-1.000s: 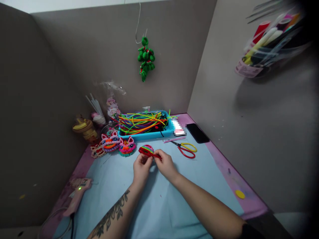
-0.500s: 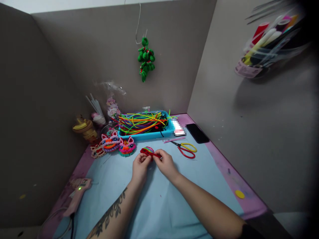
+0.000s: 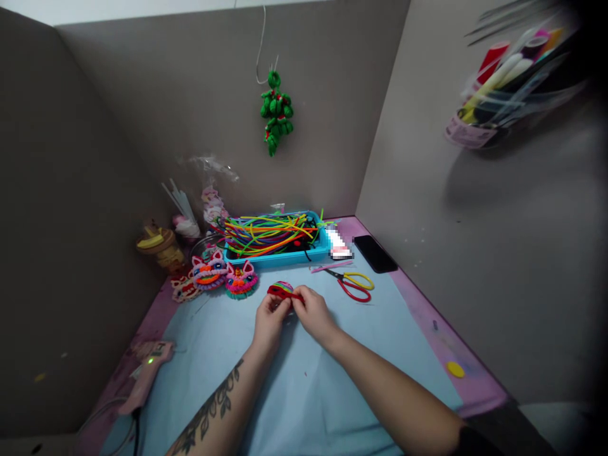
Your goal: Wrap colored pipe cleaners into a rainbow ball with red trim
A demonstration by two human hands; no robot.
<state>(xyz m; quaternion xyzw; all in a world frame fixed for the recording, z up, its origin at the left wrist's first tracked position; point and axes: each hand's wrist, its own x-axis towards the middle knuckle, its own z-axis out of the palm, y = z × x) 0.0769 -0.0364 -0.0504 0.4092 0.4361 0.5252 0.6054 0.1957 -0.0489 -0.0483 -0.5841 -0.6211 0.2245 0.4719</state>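
Right hand pinches red piece; blue tray holds coloured strands.

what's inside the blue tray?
Multicolored pipe cleaners lie heaped inside the blue tray, yellow, green and orange among them. Whatever lies beneath the heap is covered.

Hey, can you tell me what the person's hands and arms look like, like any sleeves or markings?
The left hand and right hand are bare, without gloves. A dark leafy-branch tattoo runs along the left forearm. A black sleeve shows near the right elbow; no left sleeve is in view.
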